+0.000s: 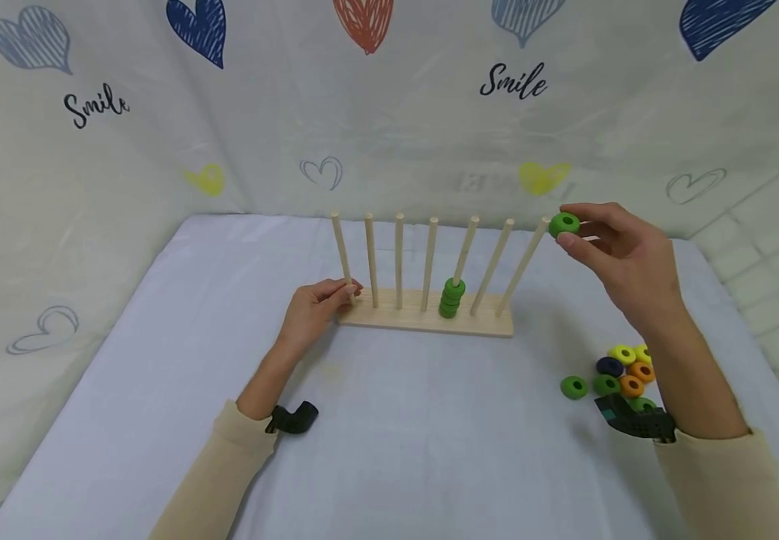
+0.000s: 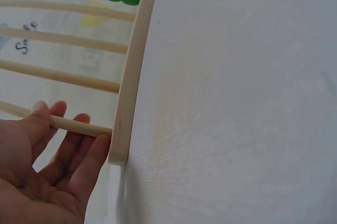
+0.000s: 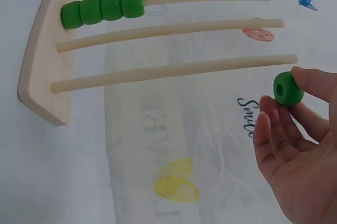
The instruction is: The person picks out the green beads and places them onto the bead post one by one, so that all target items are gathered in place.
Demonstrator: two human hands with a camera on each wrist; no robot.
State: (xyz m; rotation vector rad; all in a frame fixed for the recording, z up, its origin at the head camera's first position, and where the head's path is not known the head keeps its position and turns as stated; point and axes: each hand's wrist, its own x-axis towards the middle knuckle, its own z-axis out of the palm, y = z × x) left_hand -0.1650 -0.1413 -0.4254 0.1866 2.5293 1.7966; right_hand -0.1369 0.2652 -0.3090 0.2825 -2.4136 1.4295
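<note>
A wooden peg rack [image 1: 423, 321] with several upright pegs stands on the table. My left hand [image 1: 318, 306] holds the leftmost peg [image 2: 79, 125] near its foot, thumb on one side and fingers on the other. Several green beads [image 3: 102, 9] are stacked at the bottom of the third peg from the right. Between thumb and fingertips, my right hand [image 1: 632, 251] pinches a green bead [image 3: 288, 88]. That bead is beside the tip of the rightmost peg [image 3: 174, 71], not threaded on it; its hole shows.
Loose beads lie on the white table cover [image 1: 389, 435] at the right: a green bead [image 1: 574, 387], a dark blue bead [image 1: 609, 366], an orange bead [image 1: 631, 386], a yellow bead [image 1: 621, 355] and others. My right forearm partly covers them. A printed curtain [image 1: 416, 135] hangs behind the rack.
</note>
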